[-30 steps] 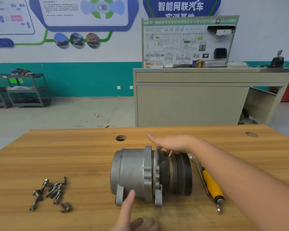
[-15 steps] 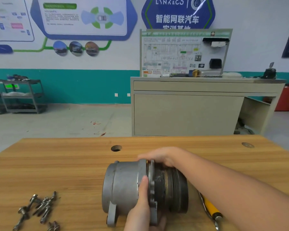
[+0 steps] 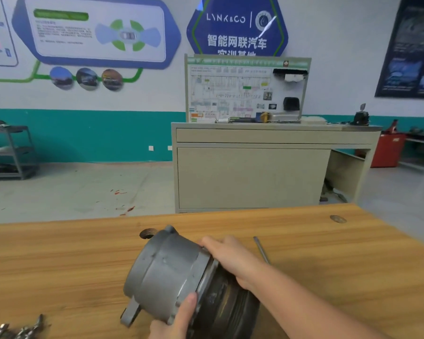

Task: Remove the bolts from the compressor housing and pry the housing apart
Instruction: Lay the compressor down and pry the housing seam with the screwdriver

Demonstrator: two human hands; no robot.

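The grey compressor housing (image 3: 167, 272) lies tilted on the wooden table (image 3: 59, 260), its dark pulley end (image 3: 230, 311) toward the lower right. My right hand (image 3: 233, 260) grips the far side at the flange between housing and pulley. My left hand (image 3: 179, 319) holds the near side, thumb pressed on the flange seam; its fingers are cut off by the frame's bottom edge. Several removed bolts (image 3: 17, 330) lie at the bottom left of the table.
A thin metal tool shaft (image 3: 261, 249) lies on the table behind my right forearm. A round hole (image 3: 146, 233) sits in the tabletop just behind the housing. Beyond the table stand a beige cabinet (image 3: 252, 177) with a training board and a shelf rack (image 3: 12, 152).
Both hands closed onto the compressor and turned it, so the housing end now points up and left. The view tilted up; the bolts slid toward the bottom left corner.
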